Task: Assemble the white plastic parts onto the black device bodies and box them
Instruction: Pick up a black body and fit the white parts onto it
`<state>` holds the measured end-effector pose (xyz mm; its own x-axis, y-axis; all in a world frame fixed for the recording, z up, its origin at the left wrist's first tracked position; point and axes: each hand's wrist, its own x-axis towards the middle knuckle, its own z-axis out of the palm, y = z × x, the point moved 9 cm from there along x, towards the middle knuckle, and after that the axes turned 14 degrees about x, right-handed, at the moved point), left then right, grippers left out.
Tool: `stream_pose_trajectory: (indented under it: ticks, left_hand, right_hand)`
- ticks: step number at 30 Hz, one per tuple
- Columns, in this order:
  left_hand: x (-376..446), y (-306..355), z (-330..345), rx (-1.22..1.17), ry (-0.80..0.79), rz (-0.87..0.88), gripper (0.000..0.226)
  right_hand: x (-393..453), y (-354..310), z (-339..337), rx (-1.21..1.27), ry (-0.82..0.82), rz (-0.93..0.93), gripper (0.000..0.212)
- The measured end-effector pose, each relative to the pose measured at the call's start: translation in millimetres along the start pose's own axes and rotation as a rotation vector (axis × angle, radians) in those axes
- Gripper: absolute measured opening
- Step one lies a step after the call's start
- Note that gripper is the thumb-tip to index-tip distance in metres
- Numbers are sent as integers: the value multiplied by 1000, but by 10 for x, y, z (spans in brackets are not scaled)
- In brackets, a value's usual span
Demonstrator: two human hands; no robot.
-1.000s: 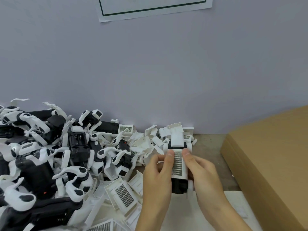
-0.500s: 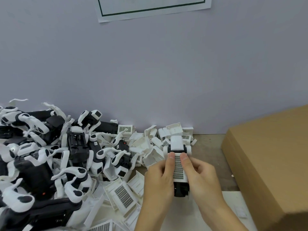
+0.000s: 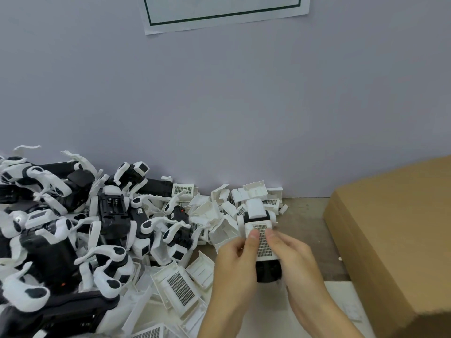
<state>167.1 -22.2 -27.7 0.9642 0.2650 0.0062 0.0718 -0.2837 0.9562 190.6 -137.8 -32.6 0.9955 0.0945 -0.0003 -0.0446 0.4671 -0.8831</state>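
Black device body [image 3: 268, 272]: held above the table edge, just right of the parts heap, its dark end towards the camera.
White plastic grille cover [image 3: 262, 241]: seated along the top of the body, perforated face up; a plain white block [image 3: 255, 209] sat at the far end.
Left hand [image 3: 234, 267]: fingers curled round the body's left side, thumb pressed flat on the grille.
Right hand [image 3: 299, 262]: fingers curled round the right side, thumb beside the other on the grille.
Change from earlier frames: both thumbs had drawn closer together on the grille; the assembly stayed in much the same spot.
Heap of black bodies with white curved arms [image 3: 61, 230]: piled at left against the grey wall [image 3: 219, 106].
Loose white grille covers [image 3: 181, 287]: scattered between heap and hands.
Brown cardboard box [image 3: 395, 235]: closed side facing, well right of the hands.
Paper notice with green border [image 3: 224, 13]: fixed on the wall above.
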Motion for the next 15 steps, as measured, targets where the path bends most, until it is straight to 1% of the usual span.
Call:
stream_pose_trajectory:
  ticks: [4,7,11,13,15]
  left_hand:
    - [-3,31,-87,82,51,66,35]
    - [-13,46,-75,14,49,46,33]
    - [-7,10,41,-223,-41,-49,29]
    - [-23,9,95,-232,-99,-55,22]
    - [-19,-11,90,-153,-98,-32,18]
  right_hand:
    - [-4,-2,32,-124,-3,-54,28]
    - [-7,-24,3,-105,25,-64,30]
    - [-12,-52,13,1,8,-31,30]
    - [1,-39,-35,2,31,-22,32]
    - [10,-7,-51,-3,32,6,34]
